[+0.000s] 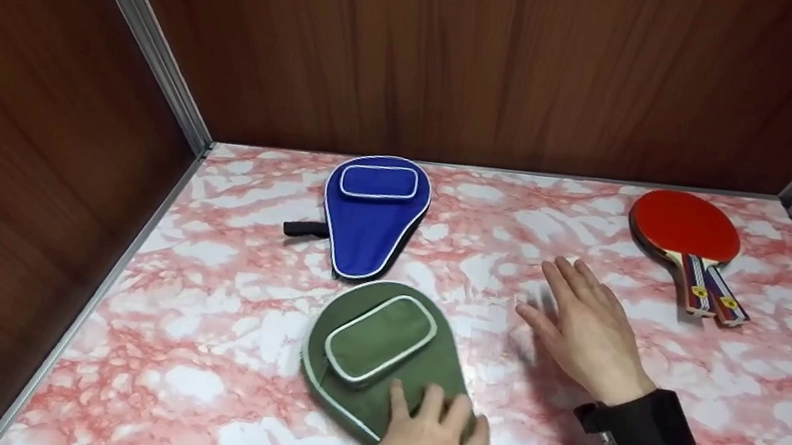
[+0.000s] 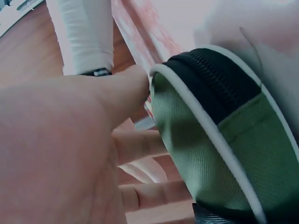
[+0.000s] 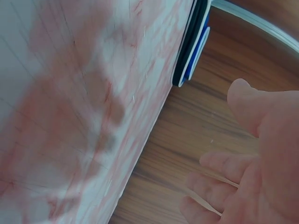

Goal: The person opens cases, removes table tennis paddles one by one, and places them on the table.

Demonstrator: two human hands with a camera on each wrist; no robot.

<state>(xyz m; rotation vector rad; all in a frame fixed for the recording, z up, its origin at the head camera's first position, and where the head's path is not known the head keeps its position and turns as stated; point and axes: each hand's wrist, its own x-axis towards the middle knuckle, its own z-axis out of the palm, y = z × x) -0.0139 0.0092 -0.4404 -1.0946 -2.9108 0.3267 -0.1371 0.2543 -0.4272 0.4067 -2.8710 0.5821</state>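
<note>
A green paddle case (image 1: 380, 349) with a white-piped pocket lies on the pink marbled table (image 1: 199, 349), near the front. My left hand (image 1: 428, 442) rests flat on its narrow near end, fingers straight. In the left wrist view the thumb (image 2: 135, 81) touches the case's zipped edge (image 2: 224, 154). My right hand (image 1: 583, 329) hovers open just right of the case, fingers spread, holding nothing. It appears again in the right wrist view as an open palm (image 3: 261, 163).
A blue paddle case (image 1: 371, 212) with a black strap lies behind the green one; its edge (image 3: 194, 46) shows in the right wrist view. Two stacked red paddles (image 1: 686, 232) lie at the back right. Wooden walls (image 1: 462, 57) enclose the table on three sides.
</note>
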